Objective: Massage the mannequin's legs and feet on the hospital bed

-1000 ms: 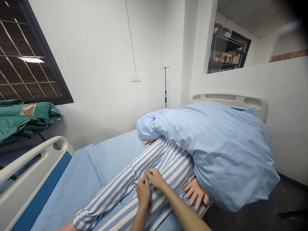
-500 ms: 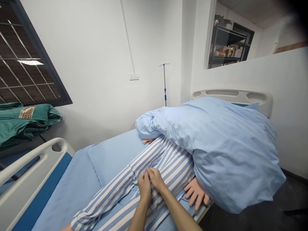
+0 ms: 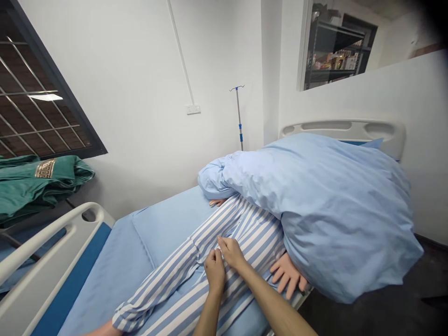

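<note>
Blue-and-white striped trousers (image 3: 259, 233) cover the legs of a manikin lying on the bed. Over the trousers, my left hand (image 3: 214, 271) is closed, fingers curled in. My right hand (image 3: 231, 253) is also closed, just beyond and to the right of the left one. Whatever lies inside the fingers of either hand is hidden. To the right, a manikin hand (image 3: 289, 274) rests palm-down with spread fingers at the bed's edge. A light blue quilt (image 3: 332, 196) is bunched over the manikin's upper body.
The bed's footboard (image 3: 52, 275) stands at the left and its headboard (image 3: 378, 133) at the far right. An IV pole (image 3: 239, 114) rises behind the bed. Green folded cloth (image 3: 52, 182) lies beyond the footboard, below a barred window (image 3: 38, 98).
My hands have moved slightly apart, the right one going a little farther forward than the left. Both remain closed over the trousers. The camera view has shifted slightly.
</note>
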Tool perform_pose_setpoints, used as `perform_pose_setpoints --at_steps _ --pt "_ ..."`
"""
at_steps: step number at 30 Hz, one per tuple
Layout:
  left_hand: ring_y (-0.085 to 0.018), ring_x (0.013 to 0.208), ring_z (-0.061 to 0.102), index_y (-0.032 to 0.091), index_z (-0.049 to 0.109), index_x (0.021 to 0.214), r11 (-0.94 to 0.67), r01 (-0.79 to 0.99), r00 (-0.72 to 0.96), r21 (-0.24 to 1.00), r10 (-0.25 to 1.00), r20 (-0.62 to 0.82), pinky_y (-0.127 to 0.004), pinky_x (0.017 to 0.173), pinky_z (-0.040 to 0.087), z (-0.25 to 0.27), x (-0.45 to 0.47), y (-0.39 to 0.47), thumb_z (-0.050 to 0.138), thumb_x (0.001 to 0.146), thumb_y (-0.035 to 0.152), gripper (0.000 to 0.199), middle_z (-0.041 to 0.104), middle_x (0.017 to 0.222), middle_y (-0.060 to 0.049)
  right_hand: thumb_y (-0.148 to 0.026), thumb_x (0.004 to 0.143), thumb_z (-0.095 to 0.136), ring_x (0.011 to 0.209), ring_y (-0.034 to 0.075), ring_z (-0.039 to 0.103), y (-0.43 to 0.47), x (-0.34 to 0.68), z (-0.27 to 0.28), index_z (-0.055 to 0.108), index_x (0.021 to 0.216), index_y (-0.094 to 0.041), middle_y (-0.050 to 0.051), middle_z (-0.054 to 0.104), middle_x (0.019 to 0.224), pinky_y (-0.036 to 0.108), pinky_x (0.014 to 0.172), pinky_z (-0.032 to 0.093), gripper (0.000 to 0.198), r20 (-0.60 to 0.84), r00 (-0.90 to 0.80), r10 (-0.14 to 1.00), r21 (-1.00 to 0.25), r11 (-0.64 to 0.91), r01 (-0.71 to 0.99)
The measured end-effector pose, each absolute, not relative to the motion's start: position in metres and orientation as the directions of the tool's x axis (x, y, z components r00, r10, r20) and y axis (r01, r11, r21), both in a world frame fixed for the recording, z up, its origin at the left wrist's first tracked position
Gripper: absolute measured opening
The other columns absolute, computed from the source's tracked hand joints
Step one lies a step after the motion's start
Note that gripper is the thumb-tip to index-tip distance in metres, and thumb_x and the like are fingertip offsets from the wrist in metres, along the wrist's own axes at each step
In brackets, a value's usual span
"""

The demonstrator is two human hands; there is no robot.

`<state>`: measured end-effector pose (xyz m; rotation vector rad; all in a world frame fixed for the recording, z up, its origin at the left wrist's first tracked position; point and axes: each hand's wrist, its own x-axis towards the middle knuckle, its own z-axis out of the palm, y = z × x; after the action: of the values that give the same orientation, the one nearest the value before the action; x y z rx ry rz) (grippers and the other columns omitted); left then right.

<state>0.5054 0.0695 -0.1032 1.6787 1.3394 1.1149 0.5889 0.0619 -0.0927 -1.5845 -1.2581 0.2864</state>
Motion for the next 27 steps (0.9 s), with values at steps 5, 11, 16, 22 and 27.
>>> perform_pose_setpoints --at_steps 5,11,16,22,27 --pt "-0.01 0.05 0.035 0.019 0.032 0.047 -0.205 0.379 0.1 0.902 0.979 0.18 -0.024 0.052 0.025 -0.103 0.509 0.072 0.039 0.074 0.036 0.033 0.034 0.044 0.006 -0.041 0.089 0.023 0.047 0.01 0.041 0.056 0.594 -0.094 0.049 0.051 -0.017 0.0 0.05 0.047 0.023 0.05 0.022 0.051 0.404 0.467 0.787 -0.761 0.006 0.648" --pt "-0.01 0.051 0.036 0.019 0.039 0.048 -0.072 0.21 0.131 0.975 0.99 0.045 -0.024 0.051 0.026 -0.1 0.533 0.083 0.043 0.071 0.042 0.032 0.041 0.046 0.004 -0.038 0.089 0.024 0.051 0.011 0.046 0.055 0.592 -0.099 0.053 0.056 -0.017 0.002 0.056 0.054 0.022 0.052 0.026 0.048 0.403 0.512 0.759 -0.811 0.038 0.583" --pt "-0.012 0.049 0.04 0.02 0.039 0.047 -0.135 0.312 0.117 0.941 0.988 0.103 -0.025 0.052 0.027 -0.101 0.544 0.082 0.042 0.071 0.045 0.035 0.044 0.045 0.002 -0.044 0.087 0.026 0.049 0.012 0.044 0.058 0.596 -0.105 0.048 0.053 -0.018 0.001 0.051 0.05 0.023 0.048 0.027 0.048 0.362 0.585 0.726 -0.886 0.072 0.459" --pt "-0.013 0.051 0.043 0.02 0.041 0.05 -0.213 0.368 0.138 0.905 0.975 0.173 -0.026 0.055 0.029 -0.099 0.538 0.075 0.036 0.076 0.039 0.032 0.048 0.048 0.001 -0.045 0.086 0.027 0.046 0.011 0.039 0.06 0.596 -0.102 0.045 0.05 -0.018 0.0 0.048 0.048 0.023 0.046 0.026 0.048 0.333 0.584 0.74 -0.9 0.065 0.431" --pt "-0.013 0.054 0.043 0.02 0.042 0.054 -0.229 0.387 0.158 0.893 0.971 0.18 -0.026 0.056 0.029 -0.102 0.539 0.076 0.036 0.077 0.034 0.028 0.05 0.052 0.001 -0.039 0.086 0.03 0.047 0.01 0.04 0.062 0.608 -0.089 0.049 0.051 -0.018 0.0 0.05 0.048 0.024 0.049 0.022 0.046 0.426 0.463 0.777 -0.786 0.065 0.615"
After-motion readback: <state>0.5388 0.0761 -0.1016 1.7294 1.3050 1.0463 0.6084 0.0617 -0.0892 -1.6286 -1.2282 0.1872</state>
